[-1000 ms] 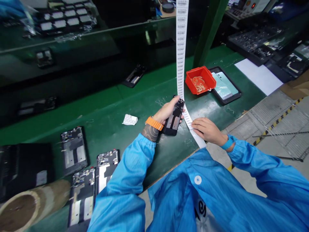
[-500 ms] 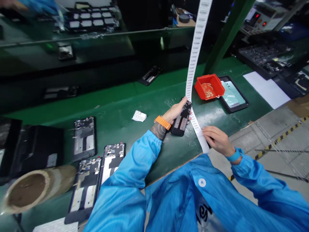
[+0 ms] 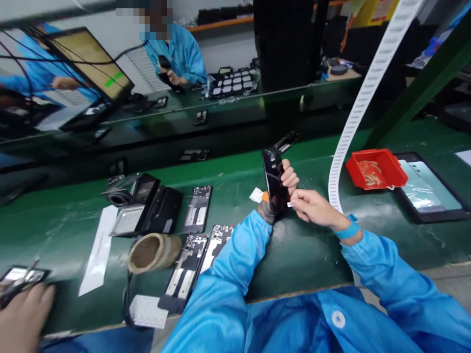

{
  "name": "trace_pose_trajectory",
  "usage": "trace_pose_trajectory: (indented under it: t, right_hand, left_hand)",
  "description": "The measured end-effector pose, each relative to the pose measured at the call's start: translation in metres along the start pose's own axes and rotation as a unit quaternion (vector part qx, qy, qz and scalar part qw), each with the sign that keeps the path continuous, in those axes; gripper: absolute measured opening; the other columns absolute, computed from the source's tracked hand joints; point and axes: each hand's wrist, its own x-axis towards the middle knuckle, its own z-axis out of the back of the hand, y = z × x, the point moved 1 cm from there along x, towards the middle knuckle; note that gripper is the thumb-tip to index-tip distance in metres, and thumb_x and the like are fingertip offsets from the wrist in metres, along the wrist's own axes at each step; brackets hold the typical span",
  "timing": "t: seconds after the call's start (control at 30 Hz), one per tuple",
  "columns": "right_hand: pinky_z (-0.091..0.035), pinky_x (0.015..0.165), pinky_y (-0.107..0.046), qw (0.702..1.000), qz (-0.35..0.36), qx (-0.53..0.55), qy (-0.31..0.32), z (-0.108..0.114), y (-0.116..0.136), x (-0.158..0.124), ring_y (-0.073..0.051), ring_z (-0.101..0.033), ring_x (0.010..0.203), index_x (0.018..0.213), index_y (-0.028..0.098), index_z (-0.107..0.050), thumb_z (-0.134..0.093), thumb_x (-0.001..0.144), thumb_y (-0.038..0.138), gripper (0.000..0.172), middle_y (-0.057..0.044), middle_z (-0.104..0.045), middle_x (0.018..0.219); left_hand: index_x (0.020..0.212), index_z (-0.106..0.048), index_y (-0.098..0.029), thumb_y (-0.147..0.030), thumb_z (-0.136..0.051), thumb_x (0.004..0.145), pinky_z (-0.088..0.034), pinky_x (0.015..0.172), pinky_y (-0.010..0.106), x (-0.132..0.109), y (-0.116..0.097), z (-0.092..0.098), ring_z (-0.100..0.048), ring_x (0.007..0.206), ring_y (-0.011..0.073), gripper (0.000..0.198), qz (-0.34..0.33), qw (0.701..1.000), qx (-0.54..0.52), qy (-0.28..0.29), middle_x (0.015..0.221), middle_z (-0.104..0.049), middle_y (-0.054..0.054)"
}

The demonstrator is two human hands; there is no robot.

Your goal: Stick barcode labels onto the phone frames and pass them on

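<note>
My left hand (image 3: pixel 289 175) is wrapped around a smartphone (image 3: pixel 274 179), held upright above the bench with its glossy black face turned towards me. Close to the phone's lower right edge, my right hand (image 3: pixel 312 208) pinches a small white label (image 3: pixel 290 204). I cannot tell whether the label touches the phone. Behind the right wrist a long strip of printed labels (image 3: pixel 353 117) hangs down to the bench. Left of my left sleeve lie several opened phones (image 3: pixel 197 210) with bare circuit boards. A crumpled printed paper scrap (image 3: pixel 256 194) sits just behind the left wrist.
A red bin (image 3: pixel 393 169) of rubber bands stands right, beside a dark tray (image 3: pixel 423 213) holding a pale phone panel. A cardboard tube (image 3: pixel 171 247) and black box (image 3: pixel 165 211) stand left. A co-worker's hand (image 3: pixel 31 309) is at lower left; another person (image 3: pixel 187 56) sits across.
The phone has been turned up from its opened inner side to its glossy face. My right hand has left the strip and come to the phone with a small label. The view has swung left.
</note>
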Motion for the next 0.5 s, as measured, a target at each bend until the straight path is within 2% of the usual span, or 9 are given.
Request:
trace_pose_trajectory:
  t: [0.07,0.13,0.23,0.33,0.5]
  right_hand:
    - [-0.024,0.041,-0.022,1.0,-0.006,-0.026,0.014,-0.013,-0.007,-0.004,-0.008,-0.035,0.04,0.074,0.022,-0.048,-0.058,0.092,0.057,0.04,0.009,-0.041,0.045]
    - [-0.024,0.043,-0.023,0.999,-0.003,-0.053,0.0,-0.018,-0.008,-0.009,-0.008,-0.034,0.042,0.075,0.022,-0.049,-0.057,0.093,0.053,0.037,0.009,-0.04,0.047]
    - [-0.024,0.046,-0.024,0.996,0.009,-0.08,-0.033,-0.019,-0.006,-0.012,-0.009,-0.034,0.046,0.073,0.022,-0.05,-0.057,0.094,0.049,0.035,0.008,-0.039,0.051]
    - [-0.025,0.049,-0.025,0.992,0.018,-0.105,-0.061,-0.017,-0.004,-0.01,-0.009,-0.033,0.05,0.072,0.021,-0.051,-0.059,0.092,0.048,0.035,0.007,-0.04,0.055]
    - [-0.027,0.051,-0.026,0.984,0.028,-0.17,-0.055,-0.016,0.001,-0.009,-0.01,-0.036,0.052,0.071,0.021,-0.052,-0.058,0.093,0.045,0.033,0.006,-0.044,0.055]
  left_hand:
    - [0.071,-0.038,-0.02,-0.024,-0.024,0.107,-0.021,0.042,0.018,0.002,0.004,-0.001,-0.01,0.044,0.0092,0.038,0.014,1.0,-0.005,-0.001,0.057,-0.014,-0.006]
    - [0.072,-0.039,-0.02,-0.024,-0.022,0.107,-0.021,0.041,0.019,0.006,0.007,-0.003,-0.011,0.043,0.0096,0.039,0.035,0.999,-0.003,-0.005,0.057,-0.015,-0.006]
    - [0.072,-0.037,-0.021,-0.026,-0.025,0.107,-0.02,0.04,0.02,0.01,0.011,-0.006,-0.01,0.043,0.0097,0.037,0.051,0.999,0.001,-0.02,0.056,-0.013,-0.006]
    - [0.074,-0.038,-0.022,-0.026,-0.02,0.106,-0.018,0.038,0.02,0.011,0.013,-0.008,-0.009,0.042,0.0103,0.037,0.067,0.998,-0.004,-0.008,0.055,-0.011,-0.006]
    - [0.072,-0.039,-0.021,-0.024,-0.017,0.106,-0.018,0.039,0.021,0.009,0.016,-0.008,-0.011,0.041,0.0111,0.041,0.079,0.997,0.007,-0.004,0.054,-0.013,-0.005]
